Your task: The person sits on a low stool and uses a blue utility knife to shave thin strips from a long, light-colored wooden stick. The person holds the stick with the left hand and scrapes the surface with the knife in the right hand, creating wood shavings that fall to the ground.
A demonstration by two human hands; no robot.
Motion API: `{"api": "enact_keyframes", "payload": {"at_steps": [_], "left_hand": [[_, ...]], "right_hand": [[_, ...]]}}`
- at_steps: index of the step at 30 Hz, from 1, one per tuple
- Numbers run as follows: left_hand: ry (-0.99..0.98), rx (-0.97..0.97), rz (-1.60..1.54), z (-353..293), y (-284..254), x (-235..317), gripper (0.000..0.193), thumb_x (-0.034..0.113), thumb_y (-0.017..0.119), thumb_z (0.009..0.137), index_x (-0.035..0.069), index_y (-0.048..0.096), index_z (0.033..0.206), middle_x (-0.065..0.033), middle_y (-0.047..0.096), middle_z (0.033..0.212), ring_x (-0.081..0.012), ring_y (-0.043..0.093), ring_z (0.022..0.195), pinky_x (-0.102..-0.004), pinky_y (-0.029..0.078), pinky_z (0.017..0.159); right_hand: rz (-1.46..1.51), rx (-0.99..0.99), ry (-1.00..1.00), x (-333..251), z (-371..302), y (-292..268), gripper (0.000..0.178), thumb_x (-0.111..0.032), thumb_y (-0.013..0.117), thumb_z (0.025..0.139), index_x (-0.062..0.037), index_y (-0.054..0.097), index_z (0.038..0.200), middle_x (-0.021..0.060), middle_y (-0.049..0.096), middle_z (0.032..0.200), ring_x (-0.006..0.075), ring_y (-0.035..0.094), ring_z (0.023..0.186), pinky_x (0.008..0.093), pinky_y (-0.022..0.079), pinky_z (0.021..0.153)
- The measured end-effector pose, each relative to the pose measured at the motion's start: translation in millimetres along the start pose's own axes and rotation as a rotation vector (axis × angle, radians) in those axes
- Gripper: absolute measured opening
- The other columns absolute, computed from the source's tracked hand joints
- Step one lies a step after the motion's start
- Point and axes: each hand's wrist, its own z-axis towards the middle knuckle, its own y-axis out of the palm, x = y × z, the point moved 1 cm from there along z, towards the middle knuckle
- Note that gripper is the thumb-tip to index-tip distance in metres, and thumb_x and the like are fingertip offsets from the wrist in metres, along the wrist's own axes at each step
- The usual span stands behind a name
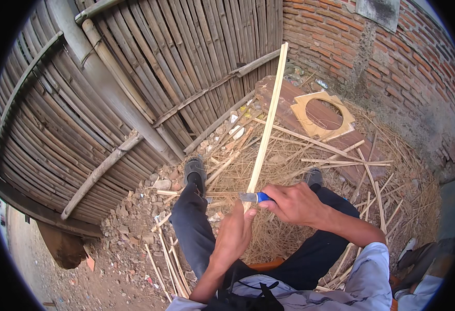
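The long pale strip (268, 124) is in front of the person's body, its near end in the left hand (233, 236) and its far end pointing away over the ground. Nearest is the grey shirt (365, 277) of the person, and then the dark trousers (188, 217), with the two legs spread apart. Between the knees, the left hand is closed around the strip near its lower end. The right hand (294, 208) is clenched on the blue handle of a knife (263, 197), and the blade lies across the strip, just above the left hand; how deep it cuts, I cannot tell. Below and between the legs there is a heap of thin dry shavings (269, 238). Several loose strips (173, 267) lie on the stony ground to the left, and others (378, 199) cross each other to the right. Near the lower right edge, a part of another person (422, 267) is visible. Farther away, a square-cornered board with a round hole (302, 111) lies upon a brown plank (277, 101). Behind stand a slatted fence (181, 46) at left and a brick wall (321, 31) at right.
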Motion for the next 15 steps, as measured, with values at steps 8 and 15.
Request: {"api": "enact_keyframes", "payload": {"at_steps": [8, 15], "left_hand": [[-0.065, 0.022, -0.001, -0.1, 8.0, -4.9, 0.043, 0.032, 0.044, 0.119, -0.006, 0.057, 0.103, -0.0210, 0.058, 0.068, -0.0414, 0.061, 0.062, -0.0508, 0.044, 0.062], [-0.155, -0.093, 0.005, -26.0, 14.0, -29.8, 0.047, 0.036, 0.041, 0.119, -0.004, 0.056, 0.098, -0.0170, 0.057, 0.066, -0.0342, 0.059, 0.061, -0.0478, 0.045, 0.062]], "right_hand": [[-0.082, 0.019, 0.011, 2.0, 1.1, 3.6, 0.031, -0.038, 0.065, 0.108, -0.0072, 0.064, 0.106, 0.0126, 0.070, 0.074, 0.0354, 0.070, 0.060, 0.0463, 0.052, 0.050], [-0.137, 0.134, 0.520, 103.0, 12.9, -38.4, 0.038, -0.039, 0.053, 0.114, -0.0028, 0.064, 0.119, 0.0209, 0.070, 0.077, 0.0418, 0.068, 0.061, 0.0508, 0.053, 0.060]]}}
